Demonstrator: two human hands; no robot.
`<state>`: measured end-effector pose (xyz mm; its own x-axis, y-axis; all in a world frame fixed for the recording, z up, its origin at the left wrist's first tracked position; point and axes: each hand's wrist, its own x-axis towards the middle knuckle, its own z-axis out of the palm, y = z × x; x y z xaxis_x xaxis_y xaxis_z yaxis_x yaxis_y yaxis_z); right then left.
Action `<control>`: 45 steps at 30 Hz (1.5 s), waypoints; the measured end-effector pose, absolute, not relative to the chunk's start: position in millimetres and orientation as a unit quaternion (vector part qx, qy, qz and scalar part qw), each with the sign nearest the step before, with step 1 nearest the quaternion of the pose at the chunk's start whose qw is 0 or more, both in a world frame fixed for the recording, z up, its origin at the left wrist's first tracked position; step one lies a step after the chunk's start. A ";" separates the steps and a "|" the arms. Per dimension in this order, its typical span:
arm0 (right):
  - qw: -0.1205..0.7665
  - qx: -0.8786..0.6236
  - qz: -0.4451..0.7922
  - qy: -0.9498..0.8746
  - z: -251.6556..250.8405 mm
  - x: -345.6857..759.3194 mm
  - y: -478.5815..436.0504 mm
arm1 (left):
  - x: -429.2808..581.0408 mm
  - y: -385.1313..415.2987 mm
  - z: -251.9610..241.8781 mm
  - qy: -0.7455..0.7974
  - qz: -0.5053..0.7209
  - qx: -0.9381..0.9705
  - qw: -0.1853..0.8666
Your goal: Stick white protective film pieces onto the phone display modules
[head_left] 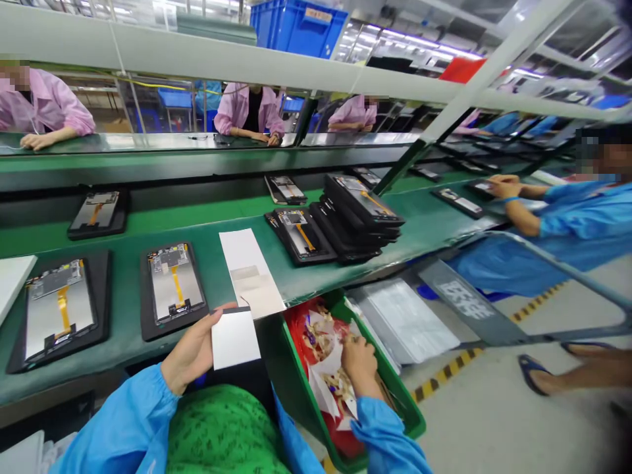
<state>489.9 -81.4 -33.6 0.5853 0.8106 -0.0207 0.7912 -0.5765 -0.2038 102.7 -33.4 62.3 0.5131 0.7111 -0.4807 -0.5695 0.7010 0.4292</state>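
My left hand (195,345) holds a flat white battery (237,339) by its left edge, thumb on top. The battery has a dark strip along its far edge. My right hand (359,361) reaches down into a green bin (412,411), its fingers curled among white paper scraps (323,388) and small tan pieces; what they grip is hidden. On the bench just beyond the battery lies a white sheet (241,247) with a paler beige piece on its near part. An opened tablet (175,283) with a yellow ribbon cable rests on a black pad to its left.
Another opened tablet (62,309) lies farther left. A stack of black tablet housings (363,217) stands right of the sheet. Clear plastic sheets (407,319) and a metal cart frame (476,303) are beside the bin. A co-worker in blue (577,210) works at the right.
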 end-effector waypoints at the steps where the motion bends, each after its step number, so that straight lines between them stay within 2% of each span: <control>1: 0.086 -0.877 0.063 -0.468 -32.6 484.1 -86.2 | 105.5 -34.2 62.1 0.326 0.377 0.101 0.861; 3: 0.131 -0.809 0.083 -0.567 -18.1 451.6 -88.4 | 113.5 -36.6 62.8 0.327 0.392 0.096 0.855; 6: 0.226 -0.551 0.097 -0.797 21.9 374.1 -82.0 | 125.0 -41.0 67.7 0.329 0.427 0.107 0.835; 10: 0.317 -0.340 0.027 -0.885 58.8 288.0 -67.7 | 113.6 -46.1 78.9 0.337 0.472 0.170 0.797; 12: 0.391 -0.335 0.060 -0.855 60.0 261.1 -61.7 | 93.1 -49.7 82.2 0.388 0.497 0.246 0.736; 14: 0.452 -0.382 0.162 -0.790 54.4 238.4 -59.5 | 68.7 -54.5 80.4 0.462 0.525 0.292 0.652; 16: 0.472 -0.415 0.291 -0.722 47.8 217.4 -59.2 | 45.3 -60.5 73.1 0.505 0.540 0.271 0.616; 19: 0.405 -0.375 0.412 -0.725 43.5 195.7 -48.8 | 13.9 -70.0 56.9 0.510 0.564 0.196 0.619; 21: 0.336 -0.355 0.386 -0.783 45.9 192.1 -26.6 | -7.3 -74.9 47.4 0.523 0.582 0.160 0.602; 24: 0.248 -0.318 0.202 -0.892 54.3 194.8 26.9 | -38.8 -77.0 39.4 0.551 0.581 0.137 0.583; 27: 0.133 -0.161 0.011 -0.978 60.6 189.5 81.0 | -60.5 -71.8 37.6 0.570 0.577 0.144 0.567; 30: 0.048 -0.023 -0.094 -0.994 60.4 174.9 114.0 | -67.2 -62.1 38.4 0.568 0.572 0.155 0.571; 36: 0.044 0.090 -0.123 -0.987 63.9 164.0 141.0 | -63.5 -42.4 40.6 0.557 0.555 0.160 0.596; 40: 0.055 0.079 -0.116 -0.989 71.6 168.0 161.2 | -64.5 -31.6 38.2 0.558 0.546 0.173 0.600; 45: 0.028 0.098 -0.099 -0.990 64.9 160.8 181.9 | -63.9 -19.2 38.5 0.568 0.535 0.172 0.601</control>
<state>160.8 181.9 64.9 -0.9793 -0.1991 0.0358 -0.1880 0.9612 0.2019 -63.9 -19.2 38.5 -0.2185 0.8389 -0.4985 -0.4473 0.3680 0.8152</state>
